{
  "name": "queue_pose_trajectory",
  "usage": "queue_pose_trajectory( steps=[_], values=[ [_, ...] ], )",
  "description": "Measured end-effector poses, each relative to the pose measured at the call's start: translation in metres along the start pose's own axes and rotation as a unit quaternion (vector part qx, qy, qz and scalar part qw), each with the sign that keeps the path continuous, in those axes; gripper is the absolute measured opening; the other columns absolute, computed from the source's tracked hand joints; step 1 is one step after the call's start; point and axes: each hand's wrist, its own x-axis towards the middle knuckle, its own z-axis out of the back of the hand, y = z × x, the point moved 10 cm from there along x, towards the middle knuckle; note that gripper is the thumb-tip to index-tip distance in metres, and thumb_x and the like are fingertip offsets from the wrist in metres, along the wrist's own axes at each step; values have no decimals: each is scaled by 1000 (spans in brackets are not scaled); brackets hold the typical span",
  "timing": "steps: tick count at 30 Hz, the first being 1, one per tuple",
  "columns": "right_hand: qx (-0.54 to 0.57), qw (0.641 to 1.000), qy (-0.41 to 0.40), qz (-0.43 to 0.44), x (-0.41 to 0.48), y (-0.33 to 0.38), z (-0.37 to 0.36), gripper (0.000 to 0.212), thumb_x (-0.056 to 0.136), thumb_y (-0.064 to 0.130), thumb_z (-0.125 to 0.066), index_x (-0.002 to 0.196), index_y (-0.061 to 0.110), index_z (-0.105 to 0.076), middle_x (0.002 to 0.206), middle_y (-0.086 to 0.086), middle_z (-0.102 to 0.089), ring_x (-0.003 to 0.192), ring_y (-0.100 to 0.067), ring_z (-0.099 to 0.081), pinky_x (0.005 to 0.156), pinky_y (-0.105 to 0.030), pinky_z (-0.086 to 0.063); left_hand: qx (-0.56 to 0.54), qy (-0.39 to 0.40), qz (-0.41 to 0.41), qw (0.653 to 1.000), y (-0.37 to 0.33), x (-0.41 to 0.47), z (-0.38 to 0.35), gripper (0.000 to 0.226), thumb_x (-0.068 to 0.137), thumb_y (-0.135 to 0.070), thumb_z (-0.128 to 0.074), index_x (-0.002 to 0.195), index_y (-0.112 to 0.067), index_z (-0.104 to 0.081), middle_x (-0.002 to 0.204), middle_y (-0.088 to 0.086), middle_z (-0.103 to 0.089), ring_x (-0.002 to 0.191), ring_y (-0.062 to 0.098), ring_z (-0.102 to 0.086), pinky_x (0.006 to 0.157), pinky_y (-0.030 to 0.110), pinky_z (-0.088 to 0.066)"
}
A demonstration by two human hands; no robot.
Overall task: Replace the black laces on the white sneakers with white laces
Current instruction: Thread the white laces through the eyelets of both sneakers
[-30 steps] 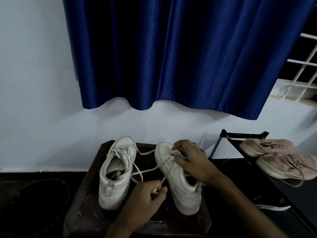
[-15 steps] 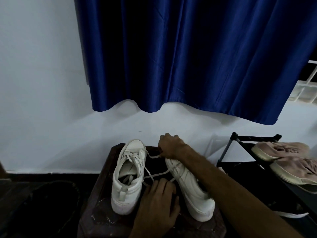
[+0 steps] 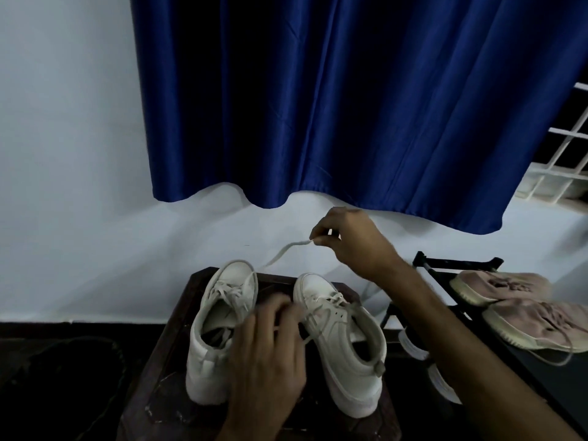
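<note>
R hand (image 3: pixel 353 241) pinches white lace (image 3: pixel 286 251) end, up at 12 o'clock of both white sneakers: L sneaker (image 3: pixel 206 354), R sneaker (image 3: pixel 321 291), on wooden stool (image 3: pixel 152 377). L hand (image 3: pixel 267 358) blurred btwn them, grip can't tell. Step: prob pulling lace thru, nearly done. Next: take out slack evenly.

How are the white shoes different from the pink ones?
The white sneakers stand on the dark stool; the pink shoes lie on the black rack. The right hand pinches a white sneaker's lace; nobody touches the pink shoes. Both pairs are laced.
</note>
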Motion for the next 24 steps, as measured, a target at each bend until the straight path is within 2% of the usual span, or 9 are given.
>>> queue_pose_trajectory(
  steps=[2,4,5,7,10,15,17,21,24],
  values=[
    [17,1000,-8,19,-13,13,8,8,84,16,-73,91,18,-77,89,2,-67,82,-10,-53,75,-26,-45,-76,-30,42,996,5,38,12,31,96,-15,-46,120,-15,-65,121,0,-59,110,14,-51,87,22,-46],
    [17,999,-15,27,-26,21,11,9,85,18,-72,92,20,-77,90,5,-67,86,-12,-54,77,-30,-46,-152,3,113,982,17,71,-2,31,103,-18,-42,129,-18,-58,123,-7,-57,113,6,-49,88,11,-42],
    [11,999,-25,24,-31,21,14,9,85,20,-71,92,21,-76,90,5,-67,87,-13,-55,78,-32,-46,-189,44,140,971,20,82,-17,30,103,-21,-43,128,-20,-60,120,-9,-61,109,4,-53,88,12,-44],
    [-13,999,-42,13,-37,18,17,8,87,22,-69,93,21,-75,90,6,-67,89,-14,-54,80,-36,-46,-230,133,165,950,21,92,-47,24,102,-24,-46,110,-20,-68,96,-10,-72,86,3,-63,81,26,-52],
    [-3,999,-50,-16,-46,2,17,7,87,22,-69,93,22,-74,89,7,-66,87,-12,-53,81,-36,-46,-247,152,159,944,19,97,-62,21,99,-25,-53,89,-20,-71,68,-9,-70,65,5,-62,69,30,-52],
    [89,987,-74,-114,-75,-43,9,9,90,22,-66,94,20,-74,89,11,-68,75,-5,-58,72,-16,-45,-334,181,203,903,21,79,-90,16,89,-22,-67,76,-18,-76,65,-7,-69,66,10,-64,66,24,-49],
    [119,980,-32,-156,-90,-63,-3,13,90,31,-66,98,24,-73,91,12,-68,77,0,-59,69,-11,-44,-350,193,216,891,22,69,-102,16,89,-19,-68,74,-19,-75,66,-10,-70,67,3,-64,66,19,-48],
    [175,959,108,-196,-120,-79,-39,22,86,42,-68,103,27,-72,95,13,-71,84,3,-62,72,-12,-46,-322,173,229,902,24,57,-117,13,86,-22,-71,75,-17,-74,73,-11,-72,73,-1,-66,69,21,-50],
    [169,961,45,-214,-123,-81,-41,16,89,36,-66,94,25,-75,90,8,-72,82,-2,-65,75,-23,-51,-313,207,218,901,14,49,-133,10,83,-22,-72,75,-16,-76,75,-9,-74,75,2,-68,70,24,-53]
  ],
)
